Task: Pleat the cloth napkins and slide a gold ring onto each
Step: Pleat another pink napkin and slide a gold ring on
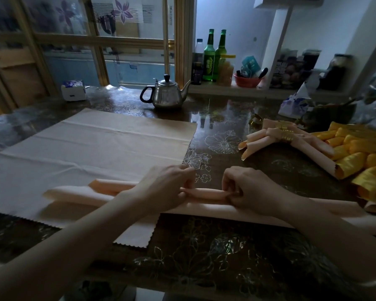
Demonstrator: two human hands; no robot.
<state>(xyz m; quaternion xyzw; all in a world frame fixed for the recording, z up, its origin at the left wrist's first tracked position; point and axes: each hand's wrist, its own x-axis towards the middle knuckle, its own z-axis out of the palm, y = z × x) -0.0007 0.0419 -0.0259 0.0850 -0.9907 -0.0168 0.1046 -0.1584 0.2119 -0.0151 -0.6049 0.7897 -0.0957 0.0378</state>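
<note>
Pinching a narrow fold of the peach napkin [204,193] between curled fingers and thumbs, the left hand [167,187] and right hand [250,190] sit close together at the frame's centre. The napkin's pleated length runs left and right of them, partly over a flat pale cloth [85,144] spread on the dark floral table [215,246]. At middle right, pleated peach napkins [261,140] carry gold rings [288,136], with yellow napkins [356,148] just beside them. A steel kettle [166,95] stands at upper centre.
</note>
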